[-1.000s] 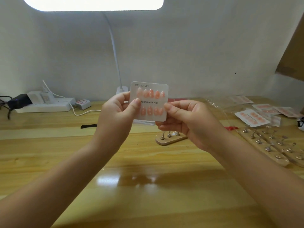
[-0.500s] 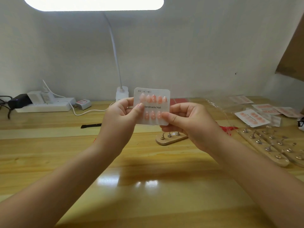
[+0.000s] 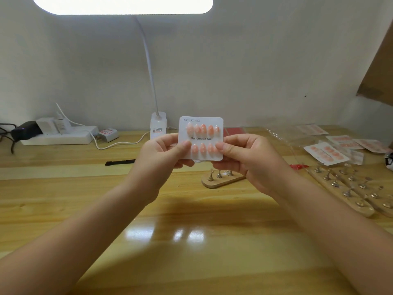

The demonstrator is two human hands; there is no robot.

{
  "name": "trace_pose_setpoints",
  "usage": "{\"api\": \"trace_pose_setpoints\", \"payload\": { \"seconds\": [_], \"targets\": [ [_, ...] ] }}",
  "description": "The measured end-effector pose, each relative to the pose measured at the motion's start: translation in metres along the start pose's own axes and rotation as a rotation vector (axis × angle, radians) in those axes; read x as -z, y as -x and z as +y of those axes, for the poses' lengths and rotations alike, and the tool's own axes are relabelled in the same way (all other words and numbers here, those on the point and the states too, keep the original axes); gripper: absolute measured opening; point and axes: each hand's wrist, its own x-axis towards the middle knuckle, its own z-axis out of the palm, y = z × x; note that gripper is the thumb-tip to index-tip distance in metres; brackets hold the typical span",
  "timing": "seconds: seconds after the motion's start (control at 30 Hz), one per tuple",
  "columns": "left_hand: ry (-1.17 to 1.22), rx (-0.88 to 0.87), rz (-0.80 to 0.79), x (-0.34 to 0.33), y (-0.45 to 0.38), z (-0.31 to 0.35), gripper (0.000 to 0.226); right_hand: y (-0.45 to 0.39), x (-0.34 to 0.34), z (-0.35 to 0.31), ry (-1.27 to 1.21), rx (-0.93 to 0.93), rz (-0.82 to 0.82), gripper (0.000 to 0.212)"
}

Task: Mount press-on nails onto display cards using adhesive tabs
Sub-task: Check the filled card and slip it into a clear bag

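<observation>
Now holding display card [image 3: 201, 138] upright, pink nails [image 3: 202, 128] in two rows.
My left hand [image 3: 163, 158] pinches its 9 o'clock edge, right hand [image 3: 244, 158] its 3 o'clock edge; bare table [image 3: 191, 241] lies below.

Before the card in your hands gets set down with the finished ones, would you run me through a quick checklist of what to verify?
1. Display card held by both hands: ok; left hand and right hand pinch its lower sides.
2. Top row filled: ok, five pink nails.
3. Bottom row filled: cannot tell, thumbs cover both ends.
4. Nails firmly stuck: cannot tell.
5. Finished cards lie at right: ok.
6. Bare table to set it on: ok.
</observation>
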Motion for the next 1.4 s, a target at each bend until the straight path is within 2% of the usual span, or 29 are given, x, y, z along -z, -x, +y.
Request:
{"api": "trace_pose_setpoints", "payload": {
  "seconds": [0.1, 0.27, 0.47, 0.57, 0.73, 0.9, 1.03, 1.07, 1.13, 1.2, 1.3, 1.4],
  "targets": [
    [-0.046, -0.028, 0.004, 0.000, 0.001, -0.003, 0.016, 0.000, 0.000, 0.002, 0.062, 0.003, 0.041, 0.007],
    [-0.051, -0.026, 0.027, -0.001, 0.001, -0.007, 0.015, 0.000, -0.001, 0.005, 0.083, 0.017, 0.060, 0.005],
    [-0.033, -0.007, 0.044, 0.001, -0.001, -0.007, 0.021, 0.000, 0.002, 0.000, -0.080, -0.062, -0.060, 0.025],
    [-0.034, -0.026, 0.046, 0.001, -0.001, -0.007, 0.019, -0.001, 0.002, 0.002, -0.077, -0.055, -0.070, 0.025],
    [-0.064, -0.085, 0.025, -0.001, 0.001, -0.010, 0.013, -0.003, 0.004, 0.011, 0.025, -0.011, -0.003, 0.011],
    [-0.059, -0.054, 0.033, -0.001, 0.000, -0.016, 0.010, -0.005, 0.004, 0.018, 0.051, -0.018, 0.006, 0.025],
    [-0.078, 0.000, 0.105, 0.003, -0.004, -0.021, 0.014, -0.004, 0.003, 0.022, 0.184, -0.044, -0.024, 0.013],
    [-0.088, 0.011, 0.146, 0.007, -0.007, -0.022, 0.015, -0.004, 0.001, 0.023, 0.234, -0.035, -0.021, 0.016],
    [-0.185, 0.038, 0.227, 0.017, -0.014, -0.023, 0.015, -0.003, -0.002, 0.024, 0.276, -0.021, 0.009, 0.025],
    [-0.423, 0.091, 0.258, 0.029, -0.024, -0.023, 0.013, -0.002, -0.003, 0.024, 0.340, 0.009, 0.041, 0.029],
    [-0.852, 0.220, 0.196, 0.038, -0.030, -0.030, 0.012, 0.001, -0.003, 0.028, 0.543, 0.066, 0.057, 0.034],
    [-1.088, 0.276, 0.120, 0.035, -0.028, -0.039, 0.016, 0.006, -0.006, 0.035, 0.826, 0.165, 0.038, 0.043]
  ]
}}
